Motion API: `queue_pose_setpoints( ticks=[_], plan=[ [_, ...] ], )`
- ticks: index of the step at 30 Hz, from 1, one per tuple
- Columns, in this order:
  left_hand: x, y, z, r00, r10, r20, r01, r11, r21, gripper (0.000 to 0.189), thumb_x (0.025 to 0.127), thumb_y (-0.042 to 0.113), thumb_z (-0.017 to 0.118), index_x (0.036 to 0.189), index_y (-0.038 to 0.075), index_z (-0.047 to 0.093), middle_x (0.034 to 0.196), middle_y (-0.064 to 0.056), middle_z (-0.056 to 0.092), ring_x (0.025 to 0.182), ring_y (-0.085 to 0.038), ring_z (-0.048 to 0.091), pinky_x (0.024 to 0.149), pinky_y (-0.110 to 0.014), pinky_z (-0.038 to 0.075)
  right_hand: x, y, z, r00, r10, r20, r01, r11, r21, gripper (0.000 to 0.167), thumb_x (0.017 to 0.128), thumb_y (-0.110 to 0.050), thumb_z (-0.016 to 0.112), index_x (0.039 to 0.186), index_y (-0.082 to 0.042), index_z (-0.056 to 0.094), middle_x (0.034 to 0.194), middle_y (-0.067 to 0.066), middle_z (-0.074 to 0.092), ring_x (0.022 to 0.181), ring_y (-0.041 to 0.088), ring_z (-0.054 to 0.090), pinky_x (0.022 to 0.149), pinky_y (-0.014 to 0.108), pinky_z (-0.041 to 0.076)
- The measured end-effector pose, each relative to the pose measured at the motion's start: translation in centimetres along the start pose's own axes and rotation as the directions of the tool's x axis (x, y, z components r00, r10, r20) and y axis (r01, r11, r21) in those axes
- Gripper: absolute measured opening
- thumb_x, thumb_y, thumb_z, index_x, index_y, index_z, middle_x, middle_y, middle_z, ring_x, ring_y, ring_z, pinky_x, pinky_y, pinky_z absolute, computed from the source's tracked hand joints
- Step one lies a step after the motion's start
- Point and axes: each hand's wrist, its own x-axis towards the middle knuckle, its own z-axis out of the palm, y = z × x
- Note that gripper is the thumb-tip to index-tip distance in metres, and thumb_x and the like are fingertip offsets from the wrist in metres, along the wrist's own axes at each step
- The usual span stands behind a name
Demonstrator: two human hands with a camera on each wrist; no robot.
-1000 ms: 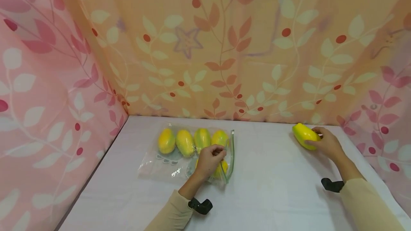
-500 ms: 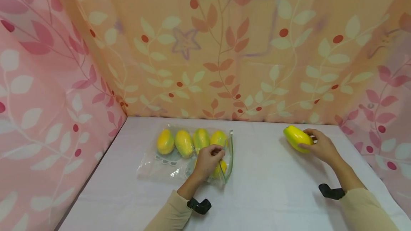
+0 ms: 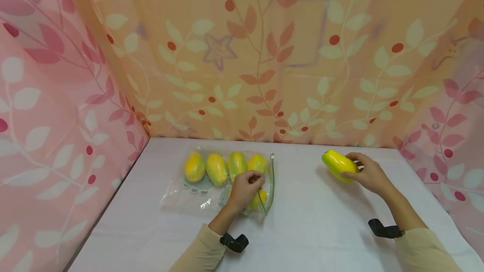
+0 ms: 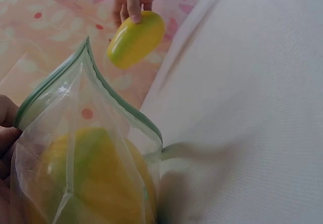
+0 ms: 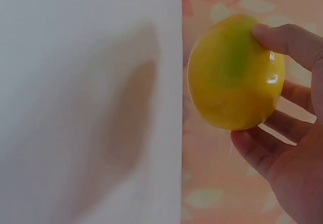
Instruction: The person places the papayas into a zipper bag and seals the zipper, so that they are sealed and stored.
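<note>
A clear zip bag point(image 3: 175, 200) with a green seal lies left of the middle of the table, several yellow-green papayas point(image 3: 217, 169) inside it. My left hand point(image 3: 242, 191) pinches the bag's rim near the right end. In the left wrist view the green-edged mouth point(image 4: 117, 100) stands raised in a peak and spread apart, a papaya point(image 4: 96, 173) behind the plastic. Over at the right, my right hand point(image 3: 372, 176) holds another glossy papaya point(image 3: 338, 163) above the cloth, its thumb on one side and fingers on the other, as the right wrist view point(image 5: 232, 77) shows.
White cloth covers the table point(image 3: 302, 221), with its far edge against a leaf-patterned orange curtain point(image 3: 249, 53). Pink patterned cloth point(image 3: 56, 95) hangs at the left side, and more at the right. Each wrist carries a black camera mount point(image 3: 235, 242).
My right hand has carried the papaya leftward, toward the bag, and it casts a shadow on the cloth. The left hand keeps its grip on the bag's rim, almost unmoved.
</note>
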Motion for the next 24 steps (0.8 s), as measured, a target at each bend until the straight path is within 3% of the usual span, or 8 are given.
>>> queue_pose_setpoints(
  ticks=[12, 18, 24],
  plan=[
    [0.0, 0.0, 0.0, 1.0, 0.017, -0.004, -0.017, 1.0, -0.005, 0.02, 0.091, 0.015, 0.067, 0.1, -0.002, 0.071, 0.085, -0.012, 0.069, 0.067, -0.01, 0.058, 0.06, -0.016, 0.05, -0.4, -1.7, 1.6, 0.994, -0.111, -0.023, 0.111, 0.994, 0.009, 0.063, 0.081, -0.025, 0.078, 0.129, 0.007, 0.051, 0.126, 0.027, 0.056, 0.106, 0.038, 0.055, 0.093, 0.058, 0.049],
    [0.0, 0.1, 0.0, 0.999, 0.042, -0.011, -0.042, 0.999, -0.014, 0.018, 0.09, 0.012, 0.066, 0.098, -0.003, 0.071, 0.083, -0.013, 0.069, 0.065, -0.007, 0.058, 0.057, -0.017, 0.05, -0.3, -2.5, 2.4, 0.993, -0.121, -0.011, 0.121, 0.992, 0.041, 0.065, 0.081, -0.026, 0.078, 0.13, 0.006, 0.05, 0.126, 0.026, 0.055, 0.108, 0.036, 0.054, 0.095, 0.058, 0.048],
    [-0.1, 0.2, 0.0, 1.0, 0.028, -0.006, -0.028, 1.0, -0.013, 0.018, 0.09, 0.013, 0.066, 0.098, -0.003, 0.071, 0.084, -0.012, 0.069, 0.066, -0.008, 0.058, 0.058, -0.017, 0.05, -0.6, -3.4, 2.9, 0.99, -0.144, 0.009, 0.143, 0.988, 0.062, 0.063, 0.081, -0.025, 0.079, 0.129, 0.004, 0.051, 0.126, 0.024, 0.057, 0.108, 0.035, 0.055, 0.095, 0.057, 0.048]
  ],
)
